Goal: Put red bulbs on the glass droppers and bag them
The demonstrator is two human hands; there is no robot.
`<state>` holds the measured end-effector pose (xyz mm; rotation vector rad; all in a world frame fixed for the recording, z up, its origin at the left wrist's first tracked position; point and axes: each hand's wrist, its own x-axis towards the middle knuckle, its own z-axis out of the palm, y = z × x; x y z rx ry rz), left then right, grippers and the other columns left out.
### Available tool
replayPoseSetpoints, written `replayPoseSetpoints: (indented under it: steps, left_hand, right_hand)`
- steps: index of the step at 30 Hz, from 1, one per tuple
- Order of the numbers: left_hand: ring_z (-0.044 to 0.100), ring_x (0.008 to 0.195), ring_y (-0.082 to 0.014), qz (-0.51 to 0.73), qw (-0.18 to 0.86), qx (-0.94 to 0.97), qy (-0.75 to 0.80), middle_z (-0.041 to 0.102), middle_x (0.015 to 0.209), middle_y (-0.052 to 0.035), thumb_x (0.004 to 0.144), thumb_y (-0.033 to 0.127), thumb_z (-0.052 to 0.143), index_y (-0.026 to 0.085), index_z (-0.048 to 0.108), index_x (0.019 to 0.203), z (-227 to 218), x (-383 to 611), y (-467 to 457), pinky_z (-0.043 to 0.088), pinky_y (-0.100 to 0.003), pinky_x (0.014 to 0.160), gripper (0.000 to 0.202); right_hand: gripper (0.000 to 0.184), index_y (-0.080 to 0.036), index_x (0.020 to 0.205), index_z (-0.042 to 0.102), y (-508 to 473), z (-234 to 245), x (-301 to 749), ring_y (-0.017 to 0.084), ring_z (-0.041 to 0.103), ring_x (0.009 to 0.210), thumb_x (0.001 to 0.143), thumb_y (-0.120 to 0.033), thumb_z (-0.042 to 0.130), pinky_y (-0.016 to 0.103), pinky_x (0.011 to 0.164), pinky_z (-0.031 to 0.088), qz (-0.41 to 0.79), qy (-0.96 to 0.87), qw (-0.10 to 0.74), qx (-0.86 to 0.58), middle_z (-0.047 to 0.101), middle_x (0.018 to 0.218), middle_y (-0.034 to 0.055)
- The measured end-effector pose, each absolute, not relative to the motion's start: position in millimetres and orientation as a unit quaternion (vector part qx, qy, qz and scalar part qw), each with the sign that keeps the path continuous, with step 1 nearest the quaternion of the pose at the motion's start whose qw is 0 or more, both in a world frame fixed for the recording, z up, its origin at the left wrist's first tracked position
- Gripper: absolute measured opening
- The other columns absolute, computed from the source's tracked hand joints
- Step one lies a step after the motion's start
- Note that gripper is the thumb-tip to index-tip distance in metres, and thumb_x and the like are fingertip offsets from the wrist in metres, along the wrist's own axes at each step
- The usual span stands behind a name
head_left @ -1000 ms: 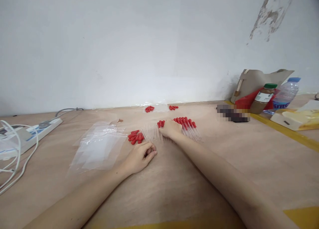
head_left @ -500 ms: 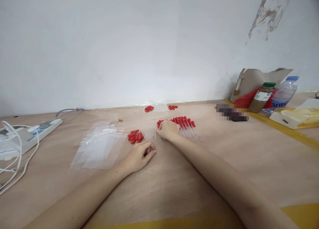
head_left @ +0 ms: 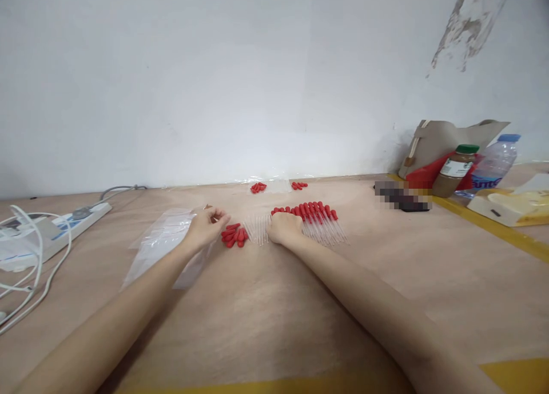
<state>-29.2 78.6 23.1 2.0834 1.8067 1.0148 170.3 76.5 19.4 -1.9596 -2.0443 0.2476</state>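
Our forearms stretch over the bare wooden table (head_left: pixel 274 308). Our left hand (head_left: pixel 205 227) lies on the edge of a flat stack of clear plastic bags (head_left: pixel 160 242), fingers curled towards the thumb; we cannot tell whether they pinch anything. Just beside it is a small heap of loose red bulbs (head_left: pixel 234 235), then a row of bare glass tubes (head_left: pixel 257 231). Our right hand (head_left: pixel 283 228) rests curled on the droppers (head_left: pixel 321 221); we cannot tell if it grips one. These lie flat in a row, long axes running near to far, red bulbs towards the wall, glass tips towards us. Against the wall, clear packets (head_left: pixel 274 184) hold more red bulbs. Far right, a jar (head_left: pixel 453 170) holds something brown.
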Motion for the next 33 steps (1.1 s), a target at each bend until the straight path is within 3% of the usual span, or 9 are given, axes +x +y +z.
replayPoseSetpoints:
  steps: [5, 9, 14, 16, 19, 23, 27, 30, 33]
  left_hand:
    - [0.057, 0.066, -0.0188, 0.257, 0.16, 0.713, 0.632, 0.062, 0.064, -0.0026, 0.058, 0.042, 0.061, 0.016, 0.061, 0.059, 29, -52, 106, 0.039, -0.024, 0.057, 0.026]
    - [0.056, 0.06, -0.0178, 0.203, 0.206, 0.719, 0.632, 0.062, 0.058, -0.0023, 0.053, 0.043, 0.064, 0.016, 0.062, 0.055, 27, -46, 114, 0.039, -0.024, 0.053, 0.027]
    - [0.052, 0.051, -0.0155, 0.185, 0.2, 0.723, 0.635, 0.057, 0.05, -0.0002, 0.055, 0.039, 0.064, 0.015, 0.058, 0.052, 27, -42, 116, 0.038, -0.024, 0.049, 0.024]
    - [0.053, 0.054, -0.0165, 0.201, 0.166, 0.721, 0.642, 0.056, 0.052, -0.0011, 0.06, 0.036, 0.062, 0.015, 0.057, 0.053, 29, -42, 115, 0.038, -0.025, 0.051, 0.022]
    - [0.054, 0.063, -0.0197, 0.249, 0.085, 0.709, 0.655, 0.059, 0.063, -0.0044, 0.069, 0.034, 0.055, 0.015, 0.056, 0.064, 35, -38, 108, 0.039, -0.028, 0.057, 0.02]
    - [0.054, 0.075, -0.0182, 0.309, 0.021, 0.739, 0.598, 0.06, 0.08, -0.0044, 0.08, 0.032, 0.045, 0.017, 0.054, 0.086, 34, -17, 76, 0.04, -0.027, 0.066, 0.018]
    - [0.054, 0.069, -0.0152, 0.29, 0.074, 0.856, 0.422, 0.06, 0.08, -0.0034, 0.083, 0.026, 0.043, 0.017, 0.055, 0.091, 16, 11, 31, 0.043, -0.026, 0.064, 0.016]
    - [0.054, 0.08, -0.0167, 0.265, 0.089, 0.883, 0.377, 0.059, 0.091, -0.0055, 0.083, 0.02, 0.045, 0.019, 0.055, 0.106, 0, 23, 11, 0.043, -0.029, 0.073, 0.025]
    - [0.053, 0.087, -0.0179, 0.259, 0.095, 0.883, 0.379, 0.057, 0.092, -0.0053, 0.084, 0.021, 0.046, 0.022, 0.06, 0.105, -9, 28, 6, 0.042, -0.031, 0.078, 0.025]
  right_hand:
    - [0.028, -0.014, 0.083, 0.062, 76, 33, 187, 0.024, 0.06, 0.084, 0.077, -0.035, 0.045, 0.031, 0.065, 0.042, 0.119, -0.716, 0.174, -0.665, 0.064, 0.091, 0.0143]
    - [0.026, -0.015, 0.071, 0.057, 63, 40, 215, 0.018, 0.06, 0.069, 0.08, -0.03, 0.038, 0.024, 0.055, 0.039, 0.149, -0.741, 0.199, -0.623, 0.064, 0.076, 0.0083]
    - [0.015, -0.016, 0.083, 0.051, 48, 21, 248, 0.012, 0.057, 0.062, 0.081, -0.027, 0.042, 0.021, 0.054, 0.041, 0.251, -0.734, 0.338, -0.532, 0.063, 0.072, 0.0031]
    - [0.019, -0.015, 0.093, 0.052, 46, 8, 259, 0.012, 0.058, 0.063, 0.081, -0.026, 0.044, 0.023, 0.057, 0.043, 0.279, -0.728, 0.378, -0.5, 0.063, 0.072, 0.0034]
    - [0.025, -0.016, 0.102, 0.054, 45, -8, 271, 0.014, 0.059, 0.072, 0.082, -0.024, 0.043, 0.026, 0.065, 0.045, 0.261, -0.736, 0.405, -0.476, 0.064, 0.081, 0.0052]
    - [0.019, -0.018, 0.089, 0.059, 37, -15, 276, 0.016, 0.057, 0.081, 0.081, -0.02, 0.042, 0.028, 0.072, 0.043, 0.171, -0.764, 0.418, -0.461, 0.062, 0.088, 0.0055]
    - [0.016, -0.017, 0.088, 0.054, 19, -12, 270, 0.015, 0.055, 0.074, 0.083, -0.019, 0.039, 0.027, 0.066, 0.042, 0.13, -0.781, 0.404, -0.459, 0.06, 0.083, 0.0052]
    - [0.016, -0.017, 0.086, 0.053, 8, -14, 265, 0.015, 0.055, 0.073, 0.084, -0.018, 0.037, 0.027, 0.067, 0.042, 0.122, -0.813, 0.367, -0.435, 0.06, 0.081, 0.0049]
    - [0.02, -0.017, 0.094, 0.054, 5, -19, 262, 0.016, 0.055, 0.081, 0.085, -0.017, 0.036, 0.028, 0.072, 0.043, 0.114, -0.83, 0.367, -0.404, 0.061, 0.089, 0.0065]
